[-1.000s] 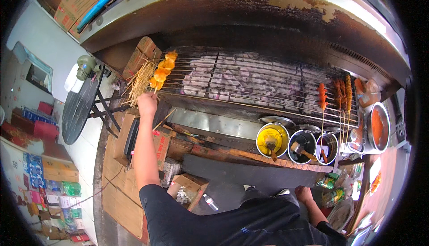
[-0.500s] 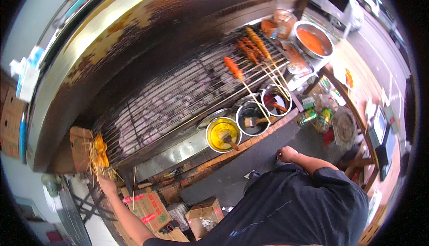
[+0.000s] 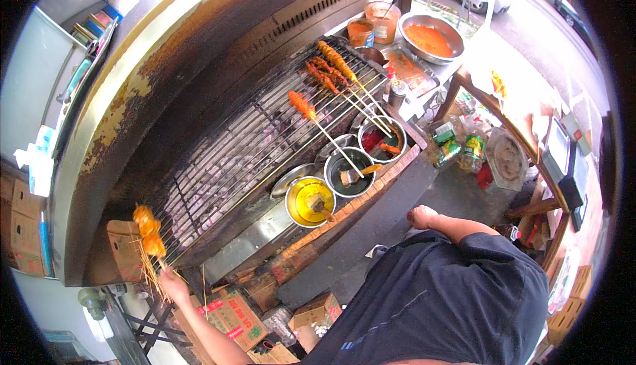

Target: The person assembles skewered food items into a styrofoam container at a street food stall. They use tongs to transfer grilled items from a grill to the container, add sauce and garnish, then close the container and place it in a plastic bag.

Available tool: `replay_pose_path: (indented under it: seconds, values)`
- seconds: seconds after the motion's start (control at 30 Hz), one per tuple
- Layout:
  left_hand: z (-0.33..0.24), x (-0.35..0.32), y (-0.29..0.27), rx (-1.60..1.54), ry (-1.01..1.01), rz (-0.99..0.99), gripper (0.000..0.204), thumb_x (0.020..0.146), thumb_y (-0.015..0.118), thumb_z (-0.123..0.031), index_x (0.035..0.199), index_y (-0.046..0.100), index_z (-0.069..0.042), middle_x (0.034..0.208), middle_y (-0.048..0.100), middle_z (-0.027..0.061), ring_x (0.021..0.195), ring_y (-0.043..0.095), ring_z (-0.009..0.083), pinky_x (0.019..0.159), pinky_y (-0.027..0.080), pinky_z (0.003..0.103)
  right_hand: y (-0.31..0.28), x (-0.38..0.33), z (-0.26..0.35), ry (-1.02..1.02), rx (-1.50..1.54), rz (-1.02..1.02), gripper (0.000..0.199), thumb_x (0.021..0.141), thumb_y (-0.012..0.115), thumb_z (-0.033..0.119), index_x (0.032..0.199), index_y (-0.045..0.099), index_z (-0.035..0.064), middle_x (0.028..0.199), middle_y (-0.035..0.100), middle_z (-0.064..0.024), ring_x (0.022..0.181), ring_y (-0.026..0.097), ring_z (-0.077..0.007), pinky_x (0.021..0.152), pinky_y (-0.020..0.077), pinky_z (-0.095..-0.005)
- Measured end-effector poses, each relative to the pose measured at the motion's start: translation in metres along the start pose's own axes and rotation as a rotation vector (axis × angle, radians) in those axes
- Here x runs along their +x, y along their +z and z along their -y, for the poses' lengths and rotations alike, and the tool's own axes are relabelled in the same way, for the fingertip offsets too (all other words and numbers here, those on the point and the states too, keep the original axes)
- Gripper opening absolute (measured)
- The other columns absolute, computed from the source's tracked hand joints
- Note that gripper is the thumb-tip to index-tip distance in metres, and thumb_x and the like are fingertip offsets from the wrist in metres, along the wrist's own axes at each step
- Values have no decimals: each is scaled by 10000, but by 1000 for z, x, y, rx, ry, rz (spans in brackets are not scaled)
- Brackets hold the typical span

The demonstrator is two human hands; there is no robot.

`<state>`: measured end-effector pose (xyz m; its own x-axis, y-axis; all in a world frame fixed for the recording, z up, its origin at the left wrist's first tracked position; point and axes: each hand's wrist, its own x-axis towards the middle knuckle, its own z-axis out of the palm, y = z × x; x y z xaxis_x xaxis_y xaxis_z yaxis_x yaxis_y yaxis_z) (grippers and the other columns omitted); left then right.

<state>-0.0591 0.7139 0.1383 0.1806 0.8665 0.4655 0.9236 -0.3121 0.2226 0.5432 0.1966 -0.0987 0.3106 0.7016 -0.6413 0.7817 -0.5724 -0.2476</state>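
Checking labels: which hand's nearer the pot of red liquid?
Right: the right hand is apart from the pot, on its near side; the left hand is by the left end of the grill.

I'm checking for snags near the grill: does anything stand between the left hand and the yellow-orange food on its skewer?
Nothing visible does: the left hand holds the skewer just below the food. A loose bunch of thin sticks is close beside it; whether they touch, I cannot tell.
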Motion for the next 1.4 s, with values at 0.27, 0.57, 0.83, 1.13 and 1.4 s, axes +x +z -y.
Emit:
replay_pose_path:
  seconds: [0.27,0.57,0.83,1.13,1.4]
  values:
    - [-322,-12,8,-577,130,290,192,1005,490,-130,1078,642,-38,845,644,63,718,536,111,664,460,259,-41,-4,-12,-190,154,-168,207,856,548,206,930,698,83,874,713,-189,807,689,-406,757,558,-499]
    - [-604,-25,101,-409,186,309,206,943,462,-104,974,648,-22,905,678,252,882,673,409,793,533,464,-98,-23,-107,-384,330,-311,201,860,587,211,975,681,75,893,695,-214,825,673,-423,773,547,-505]
    - [-690,-50,111,-360,49,445,229,920,500,-89,1032,583,93,906,646,345,935,649,477,837,520,532,-105,-11,-219,-337,299,-240,222,868,597,239,971,713,80,850,695,-223,838,680,-417,792,553,-498]
    - [-691,-61,73,-280,31,345,526,1020,403,-418,1273,591,3,947,669,315,923,657,470,833,513,544,-138,13,-210,-412,286,-263,188,843,605,203,928,703,67,842,684,-241,825,679,-418,784,551,-504]
    - [-592,-75,87,-474,-245,358,293,911,679,-161,1135,614,17,769,670,141,636,634,287,620,531,399,-162,14,-185,-425,279,-333,152,838,592,165,890,700,71,836,689,-222,812,678,-411,773,554,-498]
